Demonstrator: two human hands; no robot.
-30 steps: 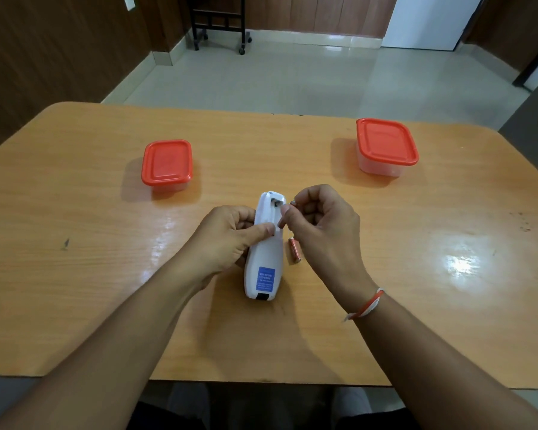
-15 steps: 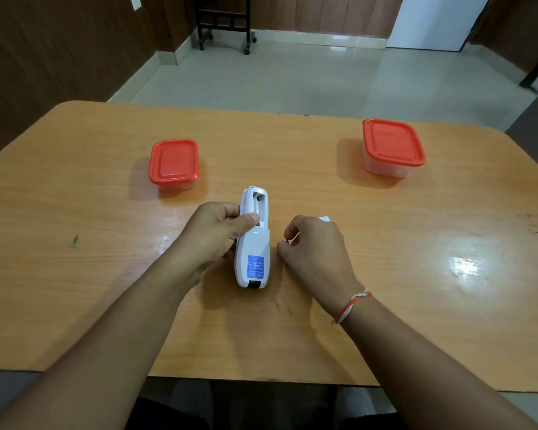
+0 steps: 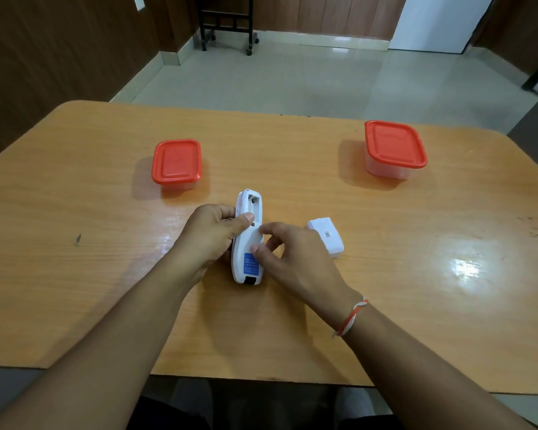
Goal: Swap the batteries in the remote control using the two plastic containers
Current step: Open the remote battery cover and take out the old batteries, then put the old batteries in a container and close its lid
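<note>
The white remote control (image 3: 249, 243) lies back-up in the middle of the table (image 3: 416, 305), its battery bay at the far end uncovered and looking empty. My left hand (image 3: 213, 234) grips the remote from its left side, thumb across the bay's near edge. My right hand (image 3: 292, 259) sits against the remote's right side, fingers loosely apart, fingertips touching the blue label. The white battery cover (image 3: 326, 235) lies just right of that hand. A small red-lidded container (image 3: 176, 161) stands far left, a larger one (image 3: 393, 147) far right, both closed. No battery is visible.
The table's near edge runs just below my forearms. A glossy light reflection lies on the wood at the right. Beyond the far edge are a tiled floor, a black wheeled stand (image 3: 227, 23) and dark wood walls.
My right hand took a battery out of the bay, lowered to the table beside the remote, then moved back onto the remote. The battery cover is now uncovered; the batteries are out of sight.
</note>
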